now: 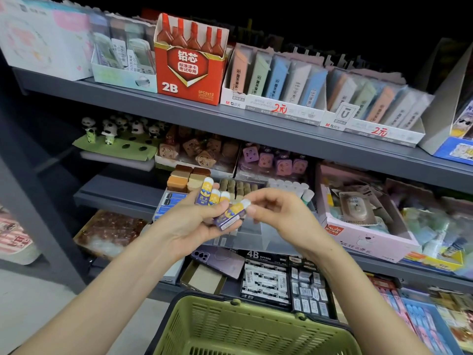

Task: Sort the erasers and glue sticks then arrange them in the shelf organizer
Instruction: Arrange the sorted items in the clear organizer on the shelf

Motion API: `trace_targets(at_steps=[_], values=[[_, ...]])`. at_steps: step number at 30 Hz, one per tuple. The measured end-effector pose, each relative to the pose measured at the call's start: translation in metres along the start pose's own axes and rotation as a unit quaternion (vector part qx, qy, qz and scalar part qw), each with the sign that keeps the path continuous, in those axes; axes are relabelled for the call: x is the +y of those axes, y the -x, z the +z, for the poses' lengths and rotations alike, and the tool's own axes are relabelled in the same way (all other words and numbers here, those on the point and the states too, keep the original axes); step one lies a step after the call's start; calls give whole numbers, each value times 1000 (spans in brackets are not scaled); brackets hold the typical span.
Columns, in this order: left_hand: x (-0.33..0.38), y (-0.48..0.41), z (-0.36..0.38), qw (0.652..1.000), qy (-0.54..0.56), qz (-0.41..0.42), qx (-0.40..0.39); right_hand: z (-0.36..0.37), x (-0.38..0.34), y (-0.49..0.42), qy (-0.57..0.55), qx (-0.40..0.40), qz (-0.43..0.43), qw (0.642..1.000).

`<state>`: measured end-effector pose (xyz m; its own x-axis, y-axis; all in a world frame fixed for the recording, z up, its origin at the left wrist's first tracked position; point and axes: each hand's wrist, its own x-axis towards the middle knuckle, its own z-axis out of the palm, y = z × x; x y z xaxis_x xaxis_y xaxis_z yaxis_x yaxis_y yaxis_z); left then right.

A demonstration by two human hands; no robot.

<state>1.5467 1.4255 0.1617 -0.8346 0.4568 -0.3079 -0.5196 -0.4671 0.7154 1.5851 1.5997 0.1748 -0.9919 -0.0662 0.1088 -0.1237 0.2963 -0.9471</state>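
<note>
A small bundle of glue sticks point(207, 193), purple and yellow with white caps, stands in the left hand point(189, 221), whose fingers curl round them from below. One more glue stick point(230, 215) lies slantwise across the front of that bundle. The right hand point(279, 213) has a fingertip grip on its white cap end, thumb and forefinger closed on it and the other fingers loosely bent.

The step in hand looks like the sorting: like sticks are being gathered into one hand before they are shelved. The next move likely calls for either seating this stick with the rest or lifting it clear, then standing the sticks cap-up in the clear shelf organizer point(268, 242) just behind and below the hands. White-capped sticks point(294, 188) already stand in a row there.

Brown and tan block erasers point(188, 178) are stacked just behind the left hand, and black boxes marked 4B point(263, 278) sit on the shelf below, beside a phone point(217, 260) lying flat.

The setting is a grey metal shop shelf point(153, 103), crowded with stationery. A red 2B lead box point(190, 62) stands on the upper level, and a green plastic basket point(230, 302) sits low in front of the person.
</note>
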Motion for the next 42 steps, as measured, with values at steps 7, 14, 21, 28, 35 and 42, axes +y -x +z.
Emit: trace_targets(at_steps=[7,14,21,28,35,42], values=[[10,-2,-8,997,38,-21,60,-28,0,-4,220,81,21,972],[18,-1,-13,997,20,-57,57,8,35,-25,378,21,52,924],[18,1,-15,996,-6,-91,26,23,54,-30,350,60,53,933],[14,2,-12,994,-45,-95,-2,13,29,-16,267,125,-4,956],[5,2,-7,991,-68,-104,-43,16,3,0,103,-1,-4,995],[7,-3,-14,997,-43,-58,14,-20,1,7,106,119,-26,987]])
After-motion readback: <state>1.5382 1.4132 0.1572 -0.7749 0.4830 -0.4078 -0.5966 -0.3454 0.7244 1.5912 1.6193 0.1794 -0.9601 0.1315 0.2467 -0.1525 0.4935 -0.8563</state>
